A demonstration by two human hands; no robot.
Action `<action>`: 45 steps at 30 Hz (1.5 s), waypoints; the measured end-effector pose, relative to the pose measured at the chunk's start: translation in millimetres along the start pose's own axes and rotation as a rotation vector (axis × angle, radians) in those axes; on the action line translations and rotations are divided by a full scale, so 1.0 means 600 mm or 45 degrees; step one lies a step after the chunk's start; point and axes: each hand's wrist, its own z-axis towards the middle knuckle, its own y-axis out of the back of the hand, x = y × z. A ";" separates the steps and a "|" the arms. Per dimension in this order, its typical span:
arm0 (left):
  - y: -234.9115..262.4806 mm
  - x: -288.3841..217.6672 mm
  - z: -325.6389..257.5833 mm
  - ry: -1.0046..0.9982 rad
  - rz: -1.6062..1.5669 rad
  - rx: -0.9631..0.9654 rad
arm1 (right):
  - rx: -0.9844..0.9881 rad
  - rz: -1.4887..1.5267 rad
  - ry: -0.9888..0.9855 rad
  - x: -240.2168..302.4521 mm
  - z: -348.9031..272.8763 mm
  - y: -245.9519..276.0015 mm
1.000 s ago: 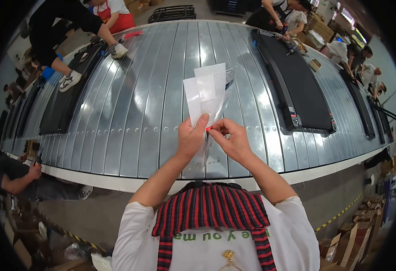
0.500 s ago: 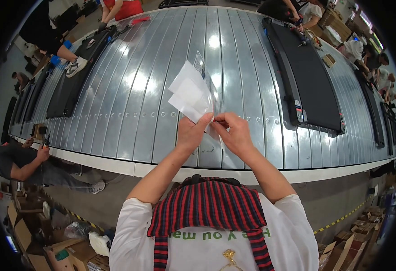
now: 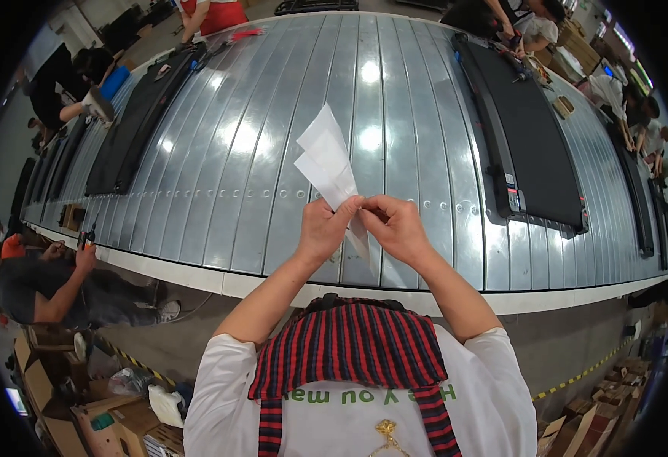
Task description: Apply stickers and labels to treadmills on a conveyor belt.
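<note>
Both hands are together over the near side of the shiny metal slatted table (image 3: 273, 152). Between them is a thin plastic bag (image 3: 362, 247) with white folded sheets (image 3: 328, 156) sticking up and away from me; whether the sheets are all inside it I cannot tell. My left hand (image 3: 323, 232) is closed on the bag, thumb on top. With thumb and fingers bent, my right hand (image 3: 398, 231) pinches the bag's edge right beside the left thumb. The fingertips of both hands nearly touch and partly hide the gripped spot.
Black treadmill-like decks lie on the table at right (image 3: 528, 129) and at left (image 3: 143, 126). A small tan box (image 3: 563, 107) sits beyond the right deck. A seated person (image 3: 52, 282) holds a tool at the left. Other people work along the far edge. Cardboard boxes (image 3: 60, 388) stand behind.
The bag and sheets have turned more upright and narrower, and the printed clear part at the top no longer shows. My hands stay close together. At far left, a person's foot has shifted away from the deck.
</note>
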 end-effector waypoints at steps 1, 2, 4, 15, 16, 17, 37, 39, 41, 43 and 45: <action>0.003 0.001 0.001 0.000 0.001 -0.005 | 0.004 0.001 0.003 0.002 0.002 0.000; 0.006 0.002 0.001 0.008 0.009 0.007 | 0.050 -0.088 -0.041 0.005 0.004 0.001; 0.011 0.004 0.003 0.013 0.016 0.019 | 0.095 -0.179 -0.081 0.003 0.006 0.002; 0.029 0.016 0.021 -0.074 0.010 -0.098 | -0.120 0.659 -0.375 -0.023 0.013 0.025; 0.040 0.017 0.025 -0.075 0.008 -0.106 | -0.112 0.657 -0.373 -0.025 0.014 0.035; 0.053 0.018 0.029 -0.045 0.052 -0.169 | -0.272 0.681 -0.271 -0.027 0.014 0.046; 0.060 0.074 0.028 -0.187 -0.255 0.176 | 0.083 -0.718 0.746 0.076 0.035 -0.024; 0.063 0.047 0.006 -0.092 0.029 0.206 | 0.182 -0.779 0.724 0.088 0.016 -0.020; 0.077 0.026 -0.013 -0.130 0.053 0.033 | 0.217 -0.691 0.744 0.092 -0.005 -0.019; 0.097 0.019 -0.022 -0.176 0.054 -0.092 | 0.086 -0.508 0.616 0.073 -0.033 0.007; 0.114 0.018 -0.027 -0.152 0.109 0.135 | -0.138 -0.283 0.381 0.047 -0.046 0.052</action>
